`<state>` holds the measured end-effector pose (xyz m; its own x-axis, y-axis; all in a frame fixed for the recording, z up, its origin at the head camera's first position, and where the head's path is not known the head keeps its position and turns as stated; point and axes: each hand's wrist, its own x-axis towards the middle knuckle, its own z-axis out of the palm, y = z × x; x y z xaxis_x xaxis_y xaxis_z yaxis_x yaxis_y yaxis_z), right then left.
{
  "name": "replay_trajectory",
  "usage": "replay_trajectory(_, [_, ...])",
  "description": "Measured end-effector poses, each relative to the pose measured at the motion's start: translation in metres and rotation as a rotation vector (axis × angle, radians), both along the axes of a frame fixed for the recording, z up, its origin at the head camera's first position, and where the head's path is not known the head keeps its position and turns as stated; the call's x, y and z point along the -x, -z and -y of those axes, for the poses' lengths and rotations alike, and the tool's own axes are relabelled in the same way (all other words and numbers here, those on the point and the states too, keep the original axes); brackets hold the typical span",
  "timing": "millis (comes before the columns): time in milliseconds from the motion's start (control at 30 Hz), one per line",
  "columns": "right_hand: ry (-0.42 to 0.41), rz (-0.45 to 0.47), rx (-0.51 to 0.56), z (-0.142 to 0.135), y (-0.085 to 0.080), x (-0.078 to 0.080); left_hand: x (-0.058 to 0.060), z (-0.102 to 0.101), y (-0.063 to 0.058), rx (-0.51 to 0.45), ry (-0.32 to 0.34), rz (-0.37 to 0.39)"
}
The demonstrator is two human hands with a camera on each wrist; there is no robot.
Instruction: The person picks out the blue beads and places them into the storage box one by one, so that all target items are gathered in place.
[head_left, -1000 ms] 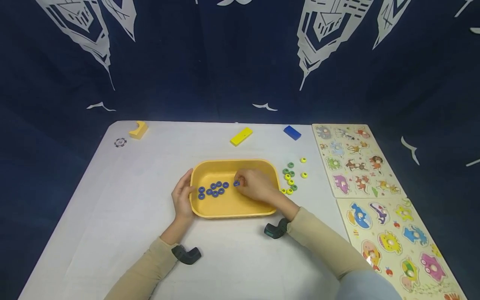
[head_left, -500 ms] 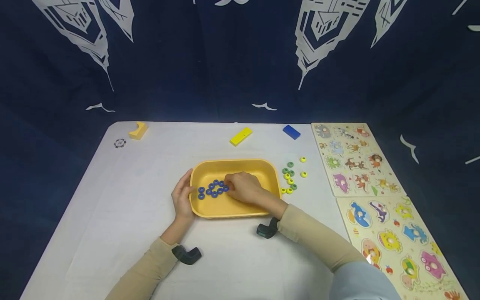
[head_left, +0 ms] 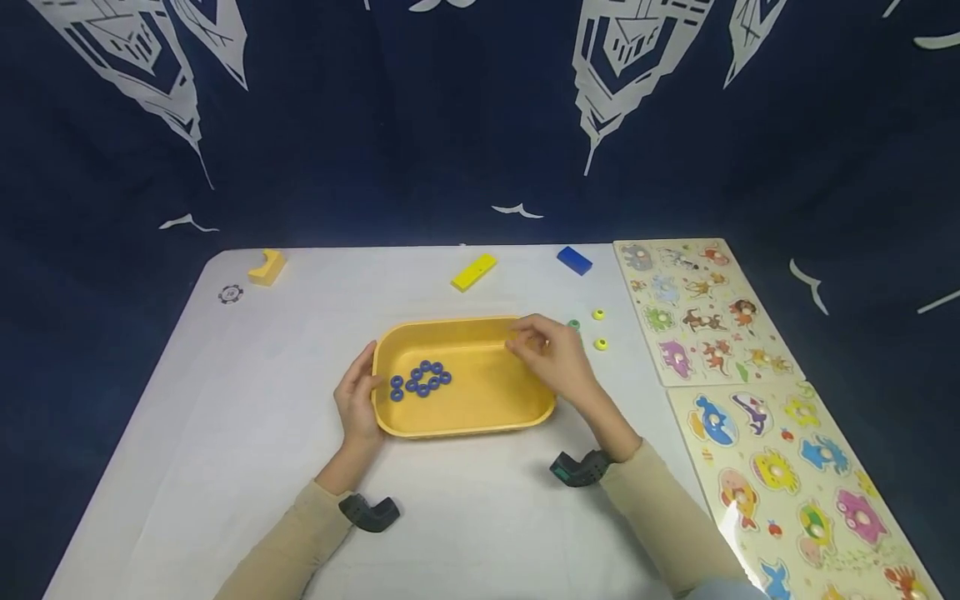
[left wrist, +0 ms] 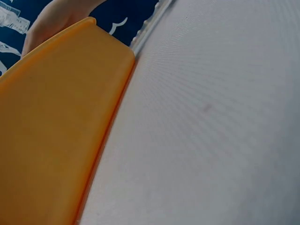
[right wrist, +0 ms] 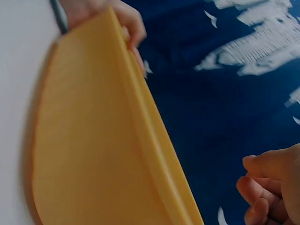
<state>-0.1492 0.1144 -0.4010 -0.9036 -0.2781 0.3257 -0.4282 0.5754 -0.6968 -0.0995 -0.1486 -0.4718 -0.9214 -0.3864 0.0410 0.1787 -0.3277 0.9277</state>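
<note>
A yellow tray [head_left: 495, 404] lies on the white table, with several small blue ring-shaped beads [head_left: 446, 378] in its left half. My left hand [head_left: 360, 408] grips the tray's left end, thumb over the rim and fingers along the outside. Above the tray's right end is my right hand [head_left: 561, 358], fingers loosely bent. In the right wrist view the right hand's fingers [right wrist: 267, 164] curve beside the tray with nothing visible between thumb and fingertips. A green bead [head_left: 573, 325] shows just past that hand, which hides other beads. The left wrist view shows mostly the tray's outer wall [left wrist: 65, 122].
Two yellow beads [head_left: 601, 344] lie right of the tray. At the back are a yellow block [head_left: 473, 272], a blue block [head_left: 574, 260], an arched block [head_left: 267, 267] and a round chip [head_left: 231, 293]. Two picture puzzle boards [head_left: 735, 385] line the right side.
My right hand moved left and set a blue bead among the others, then withdrew right to the tray's right end. The left hand keeps its grip. The head view shifted slightly.
</note>
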Motion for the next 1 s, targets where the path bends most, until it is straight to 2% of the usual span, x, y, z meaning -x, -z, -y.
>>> replay_trajectory(67, [0.080,-0.019,0.051,-0.017,0.000,0.002,0.000,0.000,0.000,-0.013,-0.009,0.000])
replay_trajectory(133, [0.147,-0.036,0.106,-0.034,0.009,0.006,-0.001,0.000,0.000,-0.030,-0.014,0.000])
replay_trajectory(200, [0.195,-0.058,0.150,-0.055,0.033,0.017,-0.001,0.000,-0.001,-0.040,-0.015,0.002])
replay_trajectory(333, [0.305,-0.105,0.137,-0.092,0.088,0.039,0.000,-0.001,-0.002,-0.041,-0.022,0.014])
replay_trajectory(367, [0.333,-0.116,0.124,-0.099,0.099,0.043,0.001,-0.001,-0.002,-0.039,-0.024,0.016])
replay_trajectory(433, [0.385,-0.110,0.096,-0.107,0.108,0.044,0.001,0.000,-0.003,-0.030,-0.034,0.024])
replay_trajectory(533, [0.418,-0.088,0.090,-0.112,0.109,0.041,0.002,0.001,-0.003,-0.022,-0.046,0.032])
replay_trajectory(600, [0.411,-0.072,0.096,-0.113,0.102,0.036,0.002,0.002,-0.004,-0.015,-0.049,0.035])
replay_trajectory(700, [0.393,-0.046,0.104,-0.108,0.081,0.025,0.003,0.003,-0.005,-0.005,-0.048,0.037])
replay_trajectory(833, [0.385,-0.002,0.089,-0.099,0.044,0.008,0.004,0.004,-0.005,0.002,-0.048,0.046])
replay_trajectory(933, [0.371,0.014,0.022,-0.093,0.032,0.002,0.005,0.005,-0.004,0.005,-0.045,0.045])
replay_trajectory(1000, [0.335,0.018,-0.048,-0.089,0.032,0.002,0.006,0.005,-0.003,0.001,-0.046,0.044])
